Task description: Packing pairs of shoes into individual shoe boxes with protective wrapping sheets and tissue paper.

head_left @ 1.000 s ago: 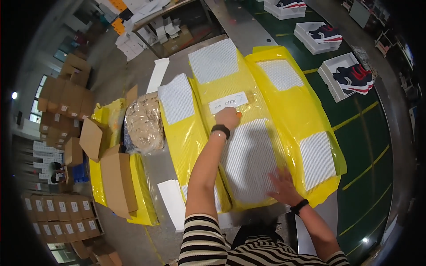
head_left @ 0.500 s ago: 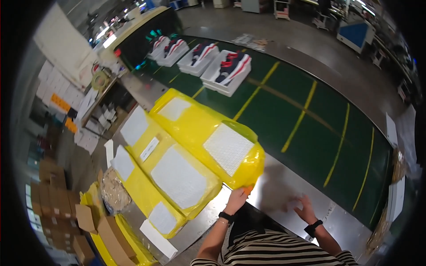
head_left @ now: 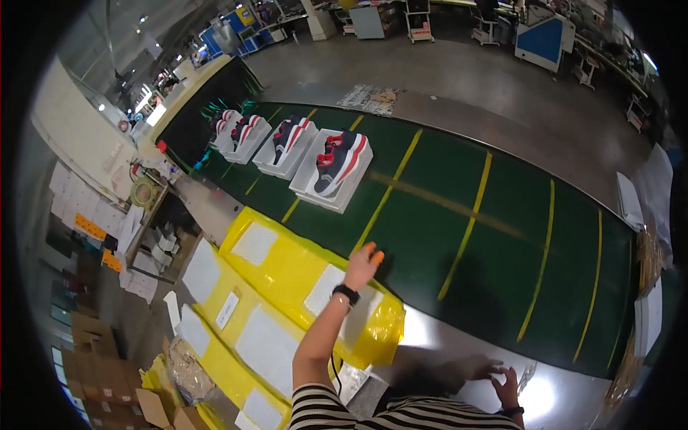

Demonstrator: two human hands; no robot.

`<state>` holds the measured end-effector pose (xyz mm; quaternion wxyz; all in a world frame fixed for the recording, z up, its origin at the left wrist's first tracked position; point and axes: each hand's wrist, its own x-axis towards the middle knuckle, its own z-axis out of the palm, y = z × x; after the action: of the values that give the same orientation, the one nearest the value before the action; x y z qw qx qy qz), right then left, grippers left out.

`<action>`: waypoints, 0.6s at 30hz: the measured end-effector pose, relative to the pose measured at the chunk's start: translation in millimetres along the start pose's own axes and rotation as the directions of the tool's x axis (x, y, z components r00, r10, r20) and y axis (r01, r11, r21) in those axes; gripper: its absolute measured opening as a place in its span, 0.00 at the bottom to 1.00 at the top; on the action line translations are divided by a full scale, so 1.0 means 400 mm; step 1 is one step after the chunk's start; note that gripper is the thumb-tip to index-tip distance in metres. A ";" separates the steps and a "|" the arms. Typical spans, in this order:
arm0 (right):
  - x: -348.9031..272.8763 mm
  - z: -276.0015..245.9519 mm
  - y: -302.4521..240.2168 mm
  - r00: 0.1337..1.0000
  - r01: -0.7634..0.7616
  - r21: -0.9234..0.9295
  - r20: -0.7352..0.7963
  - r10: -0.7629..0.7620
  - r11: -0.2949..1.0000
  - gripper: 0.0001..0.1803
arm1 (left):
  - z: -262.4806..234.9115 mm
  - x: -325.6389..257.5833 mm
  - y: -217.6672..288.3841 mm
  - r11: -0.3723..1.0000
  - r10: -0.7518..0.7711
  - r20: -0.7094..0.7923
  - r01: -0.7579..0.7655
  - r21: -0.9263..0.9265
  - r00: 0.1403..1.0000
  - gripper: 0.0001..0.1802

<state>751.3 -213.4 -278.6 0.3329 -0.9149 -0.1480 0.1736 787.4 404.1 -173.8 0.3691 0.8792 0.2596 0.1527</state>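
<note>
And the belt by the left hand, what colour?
The belt is dark green with yellow lines across; head view shows it best.

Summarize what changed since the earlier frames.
Left hand: from the middle yellow plastic-wrapped package, via the near end of the right package, now forward by the edge of the flat green belt. Right hand: from the middle package rightward, now above the shiny metal table. Unchanged: both packages lying side by side.

Left hand (head_left: pixel 363 266) off yellow package (head_left: pixel 290 271) corner; now forward, by green belt (head_left: pixel 408 247)
</note>
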 end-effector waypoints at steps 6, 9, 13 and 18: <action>0.085 -0.018 -0.155 0.985 -0.013 -0.175 0.165 0.042 0.985 0.27 | -0.102 0.403 -0.237 0.625 -0.191 -0.219 0.291 0.724 0.957 0.44; 0.138 -0.043 -0.222 0.950 -0.262 -0.029 0.166 0.264 0.964 0.31 | -0.081 0.537 -0.238 0.580 -0.292 -0.119 0.275 0.767 0.949 0.45; 0.218 -0.037 -0.196 0.952 -0.253 0.008 0.182 0.247 0.968 0.28 | -0.030 0.574 -0.155 0.768 -0.109 0.192 -0.040 0.639 0.975 0.35; 0.351 -0.036 -0.270 0.972 -0.115 -0.019 0.206 0.116 0.993 0.25 | 0.245 0.380 0.003 0.883 0.286 0.254 -0.357 0.304 0.924 0.33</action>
<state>866.5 -88.0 -227.7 0.3018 -0.9002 -0.1289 0.2862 957.5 434.0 -228.0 0.2034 0.9718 0.0935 0.0744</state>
